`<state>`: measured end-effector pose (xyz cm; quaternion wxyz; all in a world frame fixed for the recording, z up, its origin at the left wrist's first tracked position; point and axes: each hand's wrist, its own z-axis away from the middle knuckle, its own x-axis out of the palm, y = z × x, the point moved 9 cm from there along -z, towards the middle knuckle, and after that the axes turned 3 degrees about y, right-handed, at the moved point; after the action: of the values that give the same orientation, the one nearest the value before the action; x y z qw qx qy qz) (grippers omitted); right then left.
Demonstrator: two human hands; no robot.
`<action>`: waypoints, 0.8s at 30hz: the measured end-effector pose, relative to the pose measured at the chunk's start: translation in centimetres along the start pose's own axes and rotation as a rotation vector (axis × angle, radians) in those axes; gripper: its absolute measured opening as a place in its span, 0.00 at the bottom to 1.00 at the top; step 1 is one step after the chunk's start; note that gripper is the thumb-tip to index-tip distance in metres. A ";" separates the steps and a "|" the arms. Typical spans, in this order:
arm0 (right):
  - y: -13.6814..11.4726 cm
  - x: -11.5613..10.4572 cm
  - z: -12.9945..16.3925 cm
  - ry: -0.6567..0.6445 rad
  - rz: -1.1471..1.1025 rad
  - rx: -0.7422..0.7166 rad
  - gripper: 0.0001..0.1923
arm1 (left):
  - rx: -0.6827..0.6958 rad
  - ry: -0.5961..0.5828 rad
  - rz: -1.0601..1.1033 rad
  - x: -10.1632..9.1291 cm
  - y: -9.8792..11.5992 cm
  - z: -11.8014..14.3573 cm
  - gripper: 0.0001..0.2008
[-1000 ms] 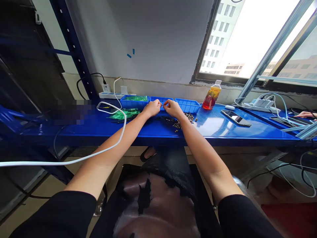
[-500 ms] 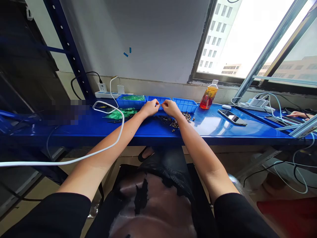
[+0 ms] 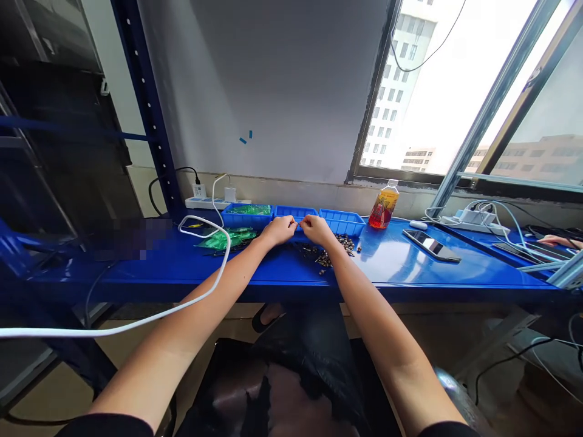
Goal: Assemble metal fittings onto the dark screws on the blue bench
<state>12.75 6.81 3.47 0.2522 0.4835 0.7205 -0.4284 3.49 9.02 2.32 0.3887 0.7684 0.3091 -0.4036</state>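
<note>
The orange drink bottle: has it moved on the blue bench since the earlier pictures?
No. The orange drink bottle stands at the same spot beside the right blue tray; only the camera tilted.

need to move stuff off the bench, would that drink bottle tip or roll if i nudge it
The bottle is tall, narrow and upright, so a high nudge could probably tip it. It looks round, so once down it would likely roll. It seems mostly full, probably steadier than an empty one.
</note>
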 end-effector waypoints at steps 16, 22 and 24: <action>0.0 0.1 0.2 -0.011 0.043 0.006 0.11 | 0.013 0.006 0.014 0.0 0.2 0.0 0.13; 0.2 0.3 0.2 -0.019 0.014 0.016 0.10 | 0.023 0.008 -0.004 0.0 0.3 0.0 0.12; 0.2 0.3 0.1 -0.024 0.010 0.023 0.10 | 0.028 0.005 -0.007 0.1 0.4 -0.1 0.13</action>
<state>12.83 6.89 3.08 0.2574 0.4848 0.7100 -0.4411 3.86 8.93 2.40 0.3756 0.7737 0.3069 -0.4075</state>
